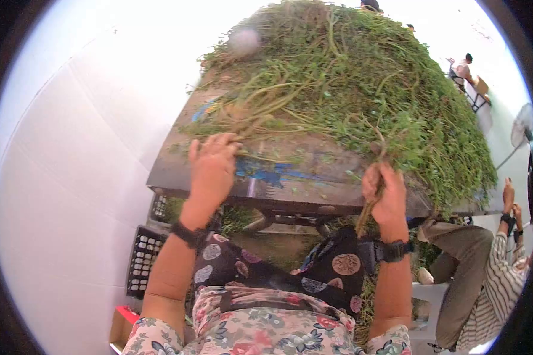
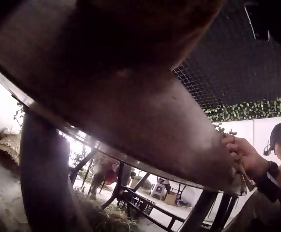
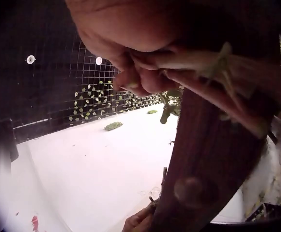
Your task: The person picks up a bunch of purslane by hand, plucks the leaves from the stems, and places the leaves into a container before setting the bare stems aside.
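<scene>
A large heap of green leafy plants with long stems [image 1: 337, 77] covers most of the table. My right hand [image 1: 386, 192] grips a small bunch of stems [image 1: 364, 220] at the front edge, cut ends pointing down toward my lap and leaves toward the heap. In the right wrist view its fingers [image 3: 147, 79] curl around pale stems [image 3: 203, 63]. My left hand [image 1: 212, 168] is palm down at the table's front left, fingertips pinching the ends of long loose stems [image 1: 266, 106] that reach back into the heap. The left wrist view hides that hand's fingers.
The worn wooden table [image 1: 305, 192] has blue patches near its front edge. A black plastic crate [image 1: 143, 260] stands at lower left. Another person in a striped shirt [image 1: 491, 302] sits close on the right, knee by the table corner. A fan [image 1: 522, 125] stands at far right.
</scene>
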{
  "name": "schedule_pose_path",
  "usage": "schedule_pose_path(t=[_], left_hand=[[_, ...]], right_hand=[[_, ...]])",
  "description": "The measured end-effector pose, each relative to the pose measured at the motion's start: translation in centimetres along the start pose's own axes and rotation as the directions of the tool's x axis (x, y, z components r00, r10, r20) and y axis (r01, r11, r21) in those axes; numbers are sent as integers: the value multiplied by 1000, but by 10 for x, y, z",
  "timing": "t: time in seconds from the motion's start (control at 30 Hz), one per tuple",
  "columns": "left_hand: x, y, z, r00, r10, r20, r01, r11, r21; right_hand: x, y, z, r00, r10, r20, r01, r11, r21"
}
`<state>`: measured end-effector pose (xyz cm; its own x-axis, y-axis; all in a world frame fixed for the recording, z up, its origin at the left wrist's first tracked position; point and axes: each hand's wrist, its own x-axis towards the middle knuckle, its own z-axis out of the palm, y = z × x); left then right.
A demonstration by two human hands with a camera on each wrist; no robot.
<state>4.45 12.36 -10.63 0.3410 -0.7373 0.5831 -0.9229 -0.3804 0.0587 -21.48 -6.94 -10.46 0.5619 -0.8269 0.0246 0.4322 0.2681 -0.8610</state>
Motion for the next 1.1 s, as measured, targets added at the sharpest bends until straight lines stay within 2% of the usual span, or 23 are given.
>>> schedule_pose_path(t=[0.1, 0.13, 0.23, 0.33, 0.43, 0.47, 0.53, 0.57, 0.6, 0.7, 0.73, 0.83, 0.9, 0.97, 1.07, 1.1], left_hand=[[1, 1, -3, 985, -142, -95, 123, 975, -186], [-1, 2, -6, 979, -152, -137, 116, 964, -239], [-7, 0, -7, 944, -190, -268, 95, 939, -330], [-11, -5, -4, 928, -186, -323, 58, 929, -367], [-11, -3, -6, 918, -184, -351, 51, 932, -358], [-12, -3, -6, 919, -182, -349, 50, 934, -354], [-12, -3, -7, 917, -177, -357, 45, 936, -349], [-10, -3, -7, 905, -206, -372, 42, 914, -404], [-11, -3, -7, 893, -240, -380, 44, 888, -457], [-19, 2, -12, 866, -282, -414, 30, 854, -520], [-18, 5, -16, 854, -283, -437, 15, 853, -522], [-34, 32, -21, 919, -322, -226, 23, 619, -785], [-38, 61, -29, 976, -194, 97, 184, 504, -844], [-41, 80, -21, 998, -54, -22, 9, 516, -856], [-40, 91, -32, 980, 40, 196, 162, 419, -893], [-42, 90, -30, 973, 24, 228, 206, 344, -916]], right_hand=[[4, -1, 2, 999, 40, -31, -41, 998, -54], [5, -1, 4, 999, 17, -39, -23, 988, -155], [-3, -14, 19, 1000, 1, 13, 2, 972, -235], [-9, -42, 35, 999, -28, 42, 20, 982, 186], [-4, -50, 31, 941, -175, 290, 110, 968, 226], [-4, -45, 37, 993, -117, 3, 117, 989, -95], [-3, -29, 30, 998, -61, 20, 64, 967, -245], [-2, -23, 26, 999, -33, 31, 41, 946, -322], [-6, -18, 29, 999, -17, 50, 28, 972, -232], [-19, -3, 36, 996, -42, 74, 61, 958, -280], [-27, -5, 48, 998, -21, 66, 35, 974, -224], [-38, 6, 55, 983, 48, 180, -20, 987, -157], [-50, 14, 63, 958, 111, 263, -33, 958, -284], [-64, 18, 76, 930, 202, 308, -52, 900, -433], [-75, 40, 79, 878, 249, 409, -72, 913, -403], [-76, 46, 78, 868, 245, 432, -74, 924, -375]])
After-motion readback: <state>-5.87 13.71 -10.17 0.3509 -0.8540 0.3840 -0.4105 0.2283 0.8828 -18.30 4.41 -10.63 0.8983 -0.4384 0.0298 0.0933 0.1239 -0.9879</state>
